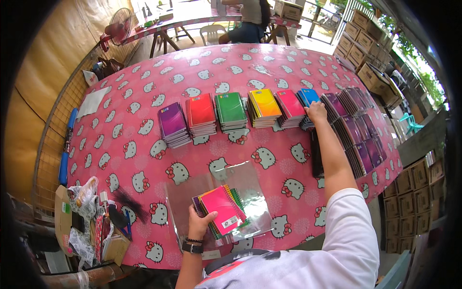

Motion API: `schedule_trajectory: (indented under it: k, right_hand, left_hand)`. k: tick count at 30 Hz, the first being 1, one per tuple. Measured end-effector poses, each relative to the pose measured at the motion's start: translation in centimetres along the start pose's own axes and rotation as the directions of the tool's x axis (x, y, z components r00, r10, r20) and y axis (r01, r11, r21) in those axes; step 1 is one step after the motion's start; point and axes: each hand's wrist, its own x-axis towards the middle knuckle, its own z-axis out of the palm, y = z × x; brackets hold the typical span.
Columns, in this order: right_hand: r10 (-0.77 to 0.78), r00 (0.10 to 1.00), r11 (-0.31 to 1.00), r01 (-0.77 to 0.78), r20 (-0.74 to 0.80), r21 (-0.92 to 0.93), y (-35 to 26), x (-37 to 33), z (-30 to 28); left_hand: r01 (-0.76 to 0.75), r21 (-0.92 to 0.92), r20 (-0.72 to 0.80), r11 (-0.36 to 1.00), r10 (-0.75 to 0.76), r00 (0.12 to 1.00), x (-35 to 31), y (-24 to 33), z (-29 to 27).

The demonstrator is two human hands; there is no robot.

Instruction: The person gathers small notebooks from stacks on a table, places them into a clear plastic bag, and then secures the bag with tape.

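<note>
My left hand (198,224) is closed round a small fanned stack of spiral notebooks, with a pink notebook (222,208) face down on top and green, yellow and purple edges showing beneath. Under that stack lie clear plastic sheets or bags (260,204). My right arm reaches far forward, and my right hand (316,111) has its fingers closed at the edge of the blue notebooks (306,96). Leftward from there runs a row of stacks: pink notebooks (290,103), yellow notebooks (264,103), green notebooks (231,106), red notebooks (200,109) and purple notebooks (172,118).
Packed bundles of purple notebooks (358,130) stand right of my arm, beside a dark case (316,154). A box of tools and bags (91,226) sits at the left edge. Beyond the pink tablecloth (187,72) are a person (252,24), a fan (119,26) and stacked cartons (409,207).
</note>
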Motion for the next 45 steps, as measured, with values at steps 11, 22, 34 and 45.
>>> schedule_trajectory:
  k: [11,22,34,45]
  right_hand:
    - [-0.011,0.986,0.449,0.153,-0.166,0.88,0.2,-11.0,-6.7]
    - [-0.369,0.92,0.199,-0.06,0.132,0.978,-17.7,-38.0,-5.1]
    - [-0.638,0.77,-0.359,-0.299,0.002,0.884,-16.9,-37.2,-8.4]
    - [-0.613,0.787,-0.319,-0.167,-0.069,0.933,-17.5,-38.3,-7.9]
  left_hand:
    - [0.001,-0.006,0.045,1.0,0.0,0.999,0.2,0.3,1.1]
    - [-0.041,-0.386,0.118,0.922,0.094,0.989,-2.3,1.5,2.4]
    - [-0.541,0.024,0.286,0.841,0.513,0.809,-3.0,2.7,1.3]
    - [-0.58,-0.016,0.275,0.814,0.561,0.781,-4.5,1.0,-0.1]
